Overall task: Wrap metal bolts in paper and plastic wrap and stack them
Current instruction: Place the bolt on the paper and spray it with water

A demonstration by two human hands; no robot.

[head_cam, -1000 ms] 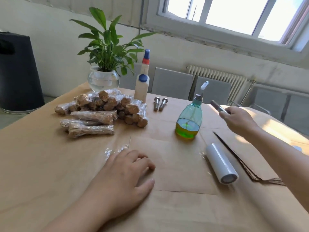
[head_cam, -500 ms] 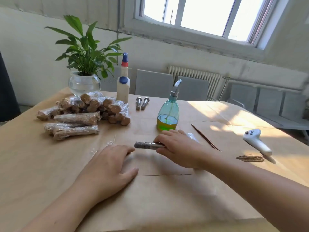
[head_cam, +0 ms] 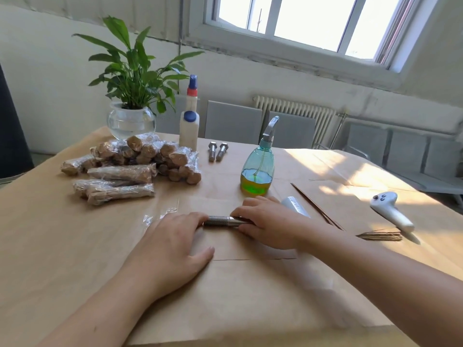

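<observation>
Gripped at its head end by the curled fingers of the right hand (head_cam: 265, 222), bolt (head_cam: 221, 220) lying crosswise on the sheet of brown paper (head_cam: 250, 249), threaded tip toward the left hand (head_cam: 172, 244). Left hand flat, fingers relaxed, pressing paper, fingertips at the bolt's tip. Clear plastic wrap (head_cam: 156, 215) crumpled just left. Roll of wrap (head_cam: 295, 207) behind the right hand. Further back: green spray bottle (head_cam: 258, 171), two bare bolts (head_cam: 217, 151), pile of wrapped bolts (head_cam: 135, 164), glue bottle (head_cam: 189, 121), potted plant (head_cam: 132, 96). White controller (head_cam: 390, 210) far right.
</observation>
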